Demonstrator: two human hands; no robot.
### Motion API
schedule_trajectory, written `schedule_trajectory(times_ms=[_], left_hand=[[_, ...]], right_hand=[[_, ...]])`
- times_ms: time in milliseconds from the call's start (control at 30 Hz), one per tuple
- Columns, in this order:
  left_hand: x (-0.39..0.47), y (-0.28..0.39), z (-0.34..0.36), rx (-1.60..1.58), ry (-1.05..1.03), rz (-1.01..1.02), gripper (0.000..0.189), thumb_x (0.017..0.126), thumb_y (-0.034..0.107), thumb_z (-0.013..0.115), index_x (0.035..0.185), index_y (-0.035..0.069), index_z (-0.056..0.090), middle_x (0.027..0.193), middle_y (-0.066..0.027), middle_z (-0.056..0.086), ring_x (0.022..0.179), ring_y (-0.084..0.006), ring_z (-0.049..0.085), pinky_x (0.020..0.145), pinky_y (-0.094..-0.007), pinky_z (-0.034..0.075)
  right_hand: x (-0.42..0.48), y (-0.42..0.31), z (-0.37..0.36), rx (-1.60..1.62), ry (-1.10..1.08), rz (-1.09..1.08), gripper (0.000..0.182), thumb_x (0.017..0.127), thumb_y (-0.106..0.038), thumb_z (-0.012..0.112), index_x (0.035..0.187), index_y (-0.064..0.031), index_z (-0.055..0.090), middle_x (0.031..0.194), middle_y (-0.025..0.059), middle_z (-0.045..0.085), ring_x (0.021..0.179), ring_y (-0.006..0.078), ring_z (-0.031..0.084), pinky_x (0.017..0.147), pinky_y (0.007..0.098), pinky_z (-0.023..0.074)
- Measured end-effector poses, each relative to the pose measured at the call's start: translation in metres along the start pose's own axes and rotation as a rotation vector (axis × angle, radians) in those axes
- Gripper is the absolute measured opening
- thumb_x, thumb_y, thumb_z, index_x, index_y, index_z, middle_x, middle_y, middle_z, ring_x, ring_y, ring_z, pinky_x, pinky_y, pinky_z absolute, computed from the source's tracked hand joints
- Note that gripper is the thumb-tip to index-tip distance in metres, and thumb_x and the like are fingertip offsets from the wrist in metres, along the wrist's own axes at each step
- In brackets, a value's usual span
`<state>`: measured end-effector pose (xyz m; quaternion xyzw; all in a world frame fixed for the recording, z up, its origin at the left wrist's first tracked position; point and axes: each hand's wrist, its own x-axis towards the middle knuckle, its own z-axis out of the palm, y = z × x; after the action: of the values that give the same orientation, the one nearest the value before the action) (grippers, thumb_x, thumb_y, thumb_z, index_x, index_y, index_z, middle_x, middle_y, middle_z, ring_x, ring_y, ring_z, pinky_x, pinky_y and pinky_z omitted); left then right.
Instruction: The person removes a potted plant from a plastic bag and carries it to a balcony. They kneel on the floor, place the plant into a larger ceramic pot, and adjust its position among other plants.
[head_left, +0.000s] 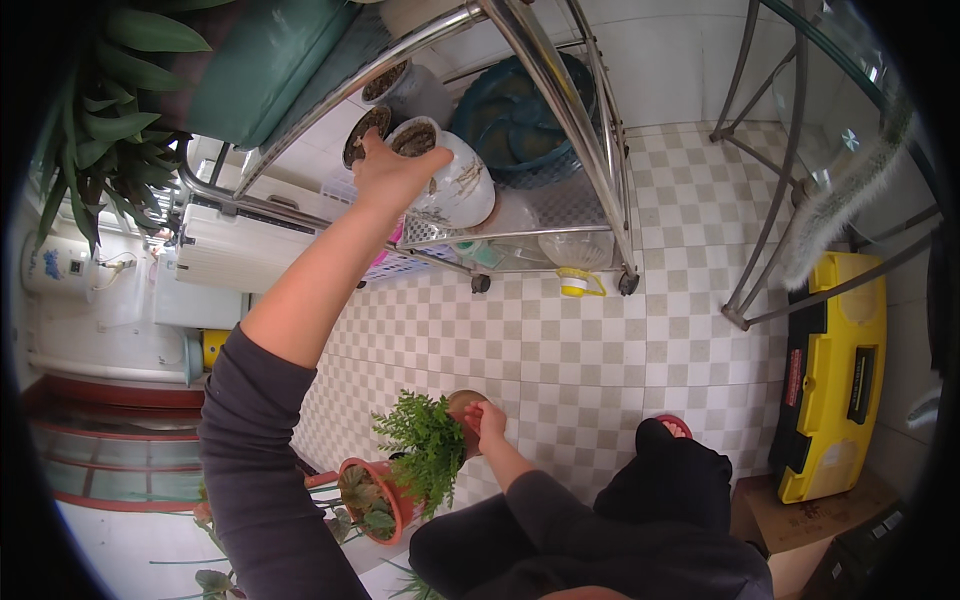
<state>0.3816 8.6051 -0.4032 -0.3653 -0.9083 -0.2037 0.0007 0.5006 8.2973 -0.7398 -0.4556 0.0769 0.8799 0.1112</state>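
My left hand (397, 169) reaches onto the upper shelf of a metal cart and grips the mouth of a white ceramic pot (459, 184). The pot holds soil and has a brown painted pattern on its side. Close against its left side stands a dark-rimmed pot of soil (367, 124), partly behind my fingers. My right hand (487, 424), low near my knees, has its fingers curled against a brown flowerpot (471, 442). A bushy green plant (421, 442) grows from that pot; whether its base rests on the floor I cannot tell.
The cart (517, 236) also carries a grey-white pot (420, 94) and a teal basin (525, 112). A yellow-capped plastic bottle (577, 282) sits low on it. Beside my knee stands an orange-red flowerpot (394, 499). A yellow toolbox (840, 375) and a glass-topped table's metal legs (765, 247) are at right.
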Motion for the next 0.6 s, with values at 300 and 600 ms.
schedule_trajectory(times_ms=[300,600], left_hand=[[-0.028,0.029,-0.038,-0.408,-0.081,0.069,0.083,0.062,0.021,0.073,0.127,-0.005,0.028,0.097,-0.0151,0.056,0.088,-0.0197,0.056,0.078,-0.0281,0.045],[0.011,0.067,-0.023,-0.378,-0.041,0.264,0.085,0.061,0.028,0.075,0.125,-0.007,0.030,0.102,-0.0193,0.058,0.091,-0.0210,0.057,0.080,-0.0277,0.044]], right_hand=[[-0.011,-0.006,0.005,-0.117,-0.015,-0.117,0.016,0.081,-0.014,0.047,0.081,-0.0027,0.059,0.073,0.0067,0.063,0.062,0.0142,0.060,0.052,0.0233,0.0502],[-0.003,-0.001,0.001,-0.325,-0.112,-0.194,0.017,0.081,-0.014,0.047,0.080,-0.0025,0.060,0.073,0.0068,0.062,0.058,0.0146,0.058,0.057,0.0241,0.0485]])
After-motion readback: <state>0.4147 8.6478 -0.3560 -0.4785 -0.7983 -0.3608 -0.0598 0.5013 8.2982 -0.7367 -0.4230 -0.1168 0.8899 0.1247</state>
